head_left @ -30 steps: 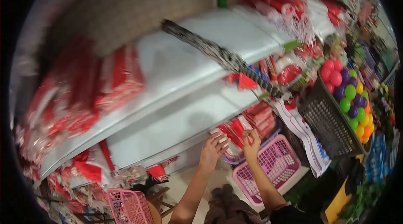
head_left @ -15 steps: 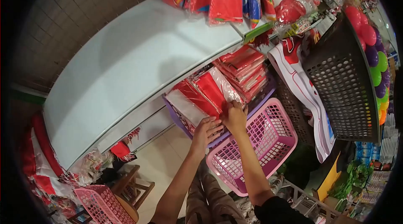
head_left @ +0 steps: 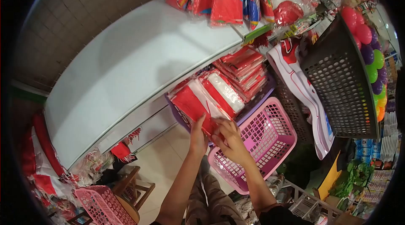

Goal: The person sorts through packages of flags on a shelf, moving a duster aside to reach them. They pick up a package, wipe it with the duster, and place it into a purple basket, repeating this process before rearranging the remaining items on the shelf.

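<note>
A folded red-and-white cloth packet [head_left: 188,100] in clear plastic lies tilted over the near left part of the purple basket [head_left: 174,113]. My left hand [head_left: 199,137] grips its near edge, thumb on top of the red cloth. Against the same packet's near corner, my right hand [head_left: 230,140] is closed with bent fingers, pinching at the edge. Beside it in the basket are more red-and-white packets [head_left: 225,90] and a stack of red packets [head_left: 246,71]. The pink basket [head_left: 291,136] stands right of my right forearm.
Above the basket extends a white shelf [head_left: 114,69], with bagged red goods [head_left: 228,1] hanging at the top. A black perforated basket [head_left: 341,86] and a white-and-red printed strip [head_left: 301,81] are on the right. Another pink basket [head_left: 105,208] and a wooden stool [head_left: 135,187] are lower left.
Both hands have drawn nearer to me, and the left now grips a packet. The packet in front has shifted toward me, and a white-and-red packet behind it shows more fully.
</note>
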Action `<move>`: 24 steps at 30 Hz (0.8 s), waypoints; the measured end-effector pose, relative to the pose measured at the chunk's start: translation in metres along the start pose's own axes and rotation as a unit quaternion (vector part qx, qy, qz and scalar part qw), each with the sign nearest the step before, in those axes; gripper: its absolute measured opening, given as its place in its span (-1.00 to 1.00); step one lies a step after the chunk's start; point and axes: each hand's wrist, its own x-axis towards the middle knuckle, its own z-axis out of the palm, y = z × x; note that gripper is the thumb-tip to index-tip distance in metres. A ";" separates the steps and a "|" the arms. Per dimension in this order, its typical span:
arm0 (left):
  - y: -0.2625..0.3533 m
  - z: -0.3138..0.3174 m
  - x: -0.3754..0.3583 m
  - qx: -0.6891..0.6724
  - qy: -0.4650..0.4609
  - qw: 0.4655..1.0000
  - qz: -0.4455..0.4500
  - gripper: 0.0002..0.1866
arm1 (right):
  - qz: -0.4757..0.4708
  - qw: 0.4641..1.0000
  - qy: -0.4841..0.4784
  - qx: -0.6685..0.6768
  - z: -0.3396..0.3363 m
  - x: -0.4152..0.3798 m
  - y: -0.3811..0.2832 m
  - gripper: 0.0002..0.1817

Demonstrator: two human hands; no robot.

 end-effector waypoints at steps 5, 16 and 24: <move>0.035 0.027 -0.064 -0.044 -0.008 0.999 0.003 -0.60 | 0.199 0.952 0.117 0.200 -0.047 -0.017 -0.053 -0.65; 0.166 0.131 -0.276 -0.132 -0.264 0.943 0.154 -0.17 | 0.094 0.745 0.012 0.660 -0.154 -0.052 -0.266 -0.74; 0.194 0.143 -0.319 -0.137 -0.457 0.858 0.187 -0.17 | -0.169 0.925 0.230 0.249 -0.183 0.028 -0.319 -0.68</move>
